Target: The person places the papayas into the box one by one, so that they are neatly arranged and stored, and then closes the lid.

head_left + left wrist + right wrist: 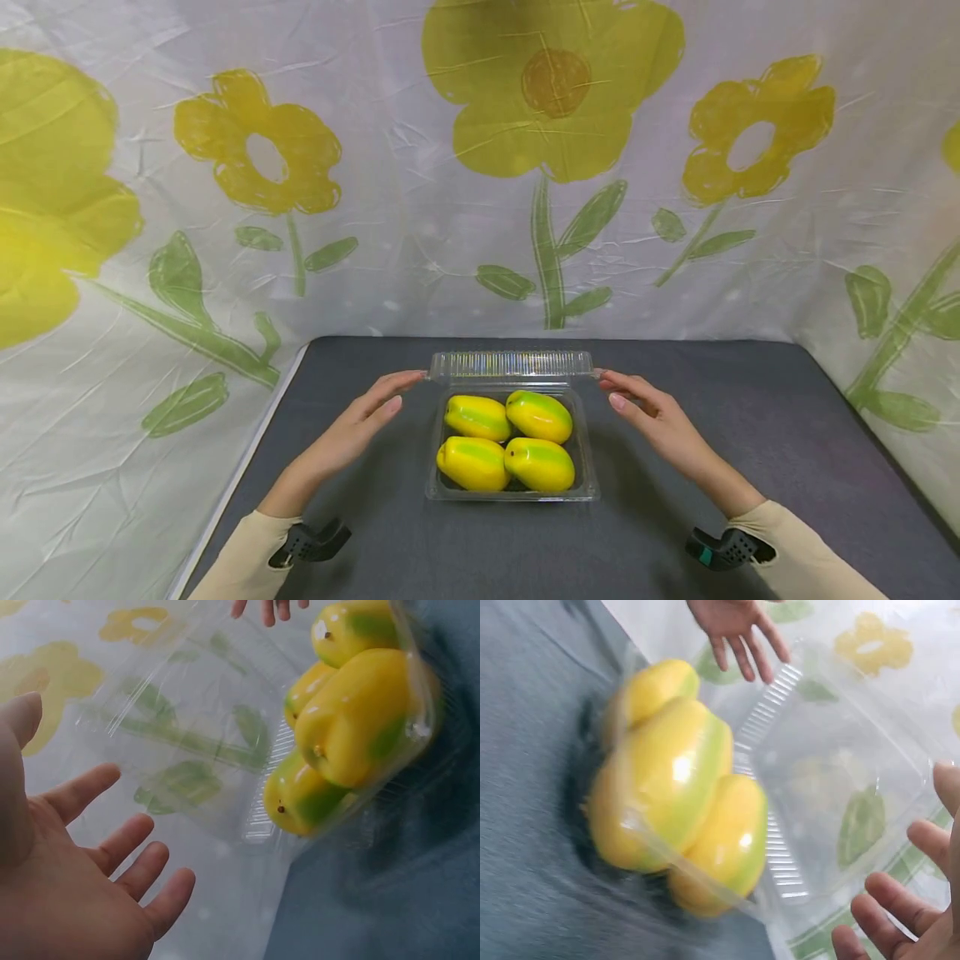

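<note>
A clear plastic clamshell box (517,497) stands in the middle, its ridged hinge side at the back and its lid (512,365) raised. Inside lie several shiny yellow-green fruits (542,464), mango- or papaya-like, in two rows. My left hand (360,421) is at the lid's left side, fingers extended and holding nothing. On the opposite side, my right hand (663,425) reaches toward the lid's right corner, its fingers loosely extended with nothing in them. Whether the fingertips touch the lid I cannot tell. In the left wrist view the transparent lid (187,742) leans back beside the spread fingers.
A dark grey cloth (390,550) covers the table under the box. White curtains with yellow flowers (555,83) hang behind and along both sides, close to the table's edges. Black wrist straps (311,542) sit over the beige sleeves.
</note>
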A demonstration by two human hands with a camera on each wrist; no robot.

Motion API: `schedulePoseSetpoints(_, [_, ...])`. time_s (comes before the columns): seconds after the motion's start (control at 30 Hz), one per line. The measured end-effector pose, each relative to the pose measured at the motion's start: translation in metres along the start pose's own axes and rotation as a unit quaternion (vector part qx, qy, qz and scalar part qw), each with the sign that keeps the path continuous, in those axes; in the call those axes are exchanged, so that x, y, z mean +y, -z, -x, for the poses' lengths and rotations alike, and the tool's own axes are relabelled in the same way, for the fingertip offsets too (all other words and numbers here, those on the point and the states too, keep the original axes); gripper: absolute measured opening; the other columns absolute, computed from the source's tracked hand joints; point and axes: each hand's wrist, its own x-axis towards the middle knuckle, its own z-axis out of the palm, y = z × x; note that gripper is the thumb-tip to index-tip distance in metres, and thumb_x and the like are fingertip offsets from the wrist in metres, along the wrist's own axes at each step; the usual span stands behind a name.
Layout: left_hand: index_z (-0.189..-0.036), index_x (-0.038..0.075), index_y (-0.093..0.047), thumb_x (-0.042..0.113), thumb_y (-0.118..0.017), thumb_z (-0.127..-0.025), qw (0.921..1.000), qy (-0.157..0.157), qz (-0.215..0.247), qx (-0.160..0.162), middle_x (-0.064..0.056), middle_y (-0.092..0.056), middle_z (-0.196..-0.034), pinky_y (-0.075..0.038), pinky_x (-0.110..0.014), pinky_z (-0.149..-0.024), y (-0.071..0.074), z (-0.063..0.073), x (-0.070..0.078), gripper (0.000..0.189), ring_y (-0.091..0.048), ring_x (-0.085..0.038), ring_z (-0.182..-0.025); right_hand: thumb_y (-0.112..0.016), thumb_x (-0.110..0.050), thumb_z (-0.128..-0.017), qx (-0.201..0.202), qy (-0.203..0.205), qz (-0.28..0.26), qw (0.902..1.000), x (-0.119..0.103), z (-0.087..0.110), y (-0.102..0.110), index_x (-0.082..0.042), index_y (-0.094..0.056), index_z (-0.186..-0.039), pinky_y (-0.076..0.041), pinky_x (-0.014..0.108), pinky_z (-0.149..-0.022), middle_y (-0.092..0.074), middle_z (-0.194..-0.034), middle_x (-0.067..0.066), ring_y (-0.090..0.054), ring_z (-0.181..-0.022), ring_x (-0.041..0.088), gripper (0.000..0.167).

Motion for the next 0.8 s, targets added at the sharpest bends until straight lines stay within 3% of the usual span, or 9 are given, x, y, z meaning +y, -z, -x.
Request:
schedulePoseSetpoints(0.23, [-0.144, 0.028, -0.05, 0.019, -0.038, -0.108, 0.9998, 0.004, -0.012, -0.017, -0.011, -0.033, -0.158, -0.032, -0.068, -0.106, -0.005, 0.021, -0.003, 0.039, -0.029, -0.037, -0.146, -0.043, -0.021, -0.107, -0.013, -0.017, -0.019, 0.9996, 0.004, 0.023, -0.011, -0.024, -0.049, -0.146, -0.051, 0.019, -0.095, -0.056, -0.138, 0.008, -0.056, -0.118, -0.007, 0.04])
schedulePoseSetpoints(0.4, [-0.139, 0.025, -0.055, 0.018, -0.043, -0.106, 0.9995, 0.018, -0.019, -0.017, -0.008, -0.04, -0.154, -0.039, -0.057, -0.104, -0.015, 0.031, -0.015, 0.036, -0.038, -0.009, -0.138, -0.043, -0.021, -0.107, -0.017, -0.043, -0.043, 0.998, 0.011, 0.039, -0.024, -0.019, -0.052, -0.145, -0.055, 0.025, -0.09, -0.058, -0.137, 0.015, -0.061, -0.116, 0.005, 0.039])
schedulePoseSetpoints(0.47, [-0.138, 0.024, -0.057, 0.02, -0.045, -0.106, 0.9992, 0.028, -0.021, -0.019, -0.007, -0.042, -0.153, -0.041, -0.053, -0.104, -0.021, 0.034, -0.021, 0.034, -0.04, -0.006, -0.137, -0.044, -0.021, -0.107, -0.018, -0.053, -0.06, 0.9966, 0.015, 0.045, -0.03, -0.016, -0.052, -0.144, -0.056, 0.024, -0.087, -0.057, -0.138, 0.019, -0.061, -0.116, 0.003, 0.038])
schedulePoseSetpoints(0.67, [-0.136, 0.023, -0.058, 0.026, -0.055, -0.102, 0.9975, 0.068, -0.01, -0.02, -0.009, -0.05, -0.147, -0.051, -0.03, -0.098, -0.039, 0.041, -0.035, 0.034, -0.049, -0.033, -0.133, -0.05, -0.015, -0.104, -0.006, -0.064, -0.092, 0.9937, 0.027, 0.057, -0.046, -0.008, -0.053, -0.141, -0.058, 0.027, -0.083, -0.06, -0.133, 0.023, -0.062, -0.107, -0.002, 0.038])
schedulePoseSetpoints(0.8, [-0.132, 0.021, -0.059, 0.027, -0.061, -0.099, 0.9966, 0.081, 0.009, -0.007, -0.009, -0.056, -0.137, -0.052, -0.028, -0.096, -0.05, 0.042, -0.042, 0.034, -0.056, -0.035, -0.125, -0.057, -0.016, -0.101, 0.003, -0.075, -0.094, 0.9928, 0.031, 0.061, -0.054, -0.007, -0.056, -0.137, -0.058, 0.026, -0.08, -0.063, -0.125, 0.02, -0.063, -0.1, 0.0, 0.037])
